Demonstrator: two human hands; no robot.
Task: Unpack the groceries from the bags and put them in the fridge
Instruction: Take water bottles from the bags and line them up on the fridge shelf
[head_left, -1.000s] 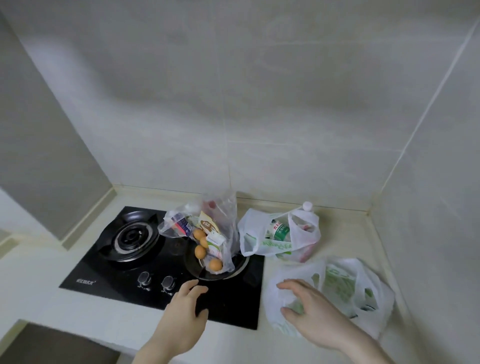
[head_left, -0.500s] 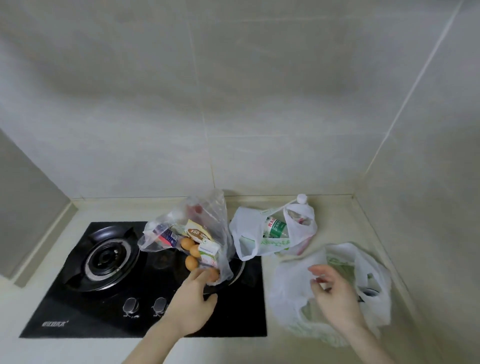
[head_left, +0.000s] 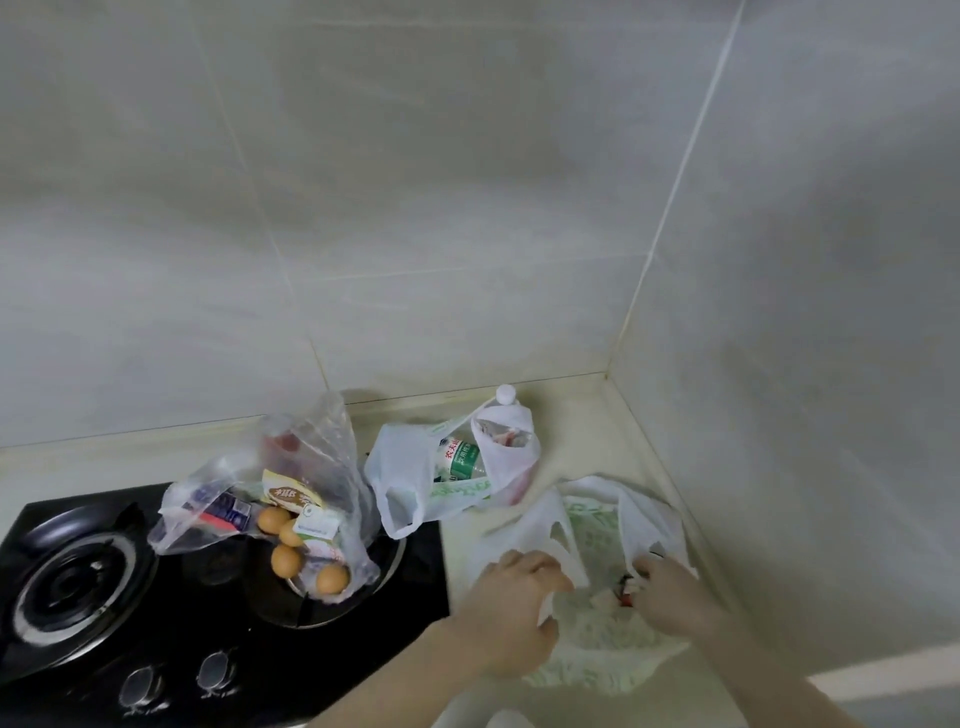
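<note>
Three plastic bags lie on the counter. Nearest, at the right, a white bag with green print (head_left: 597, 525) is held at both sides: my left hand (head_left: 511, 613) grips its left edge and my right hand (head_left: 670, 592) grips its right edge, pulling the mouth apart. Something small and red and white shows inside. Behind it a second white bag (head_left: 415, 478) holds a green-labelled bottle (head_left: 460, 460) with a white cap. A clear bag (head_left: 322, 467) sits on the stove's right burner with several brown eggs (head_left: 285, 558) and cartons inside.
A black gas stove (head_left: 104, 597) with two knobs fills the left of the counter (head_left: 576, 415). Tiled walls meet in a corner close behind and to the right of the bags. The counter's front edge runs near the bottom.
My left hand left the clear egg bag and moved right to the near white bag. My right hand shifted to the bag's right side. Both now grip it, and its mouth is wider.
</note>
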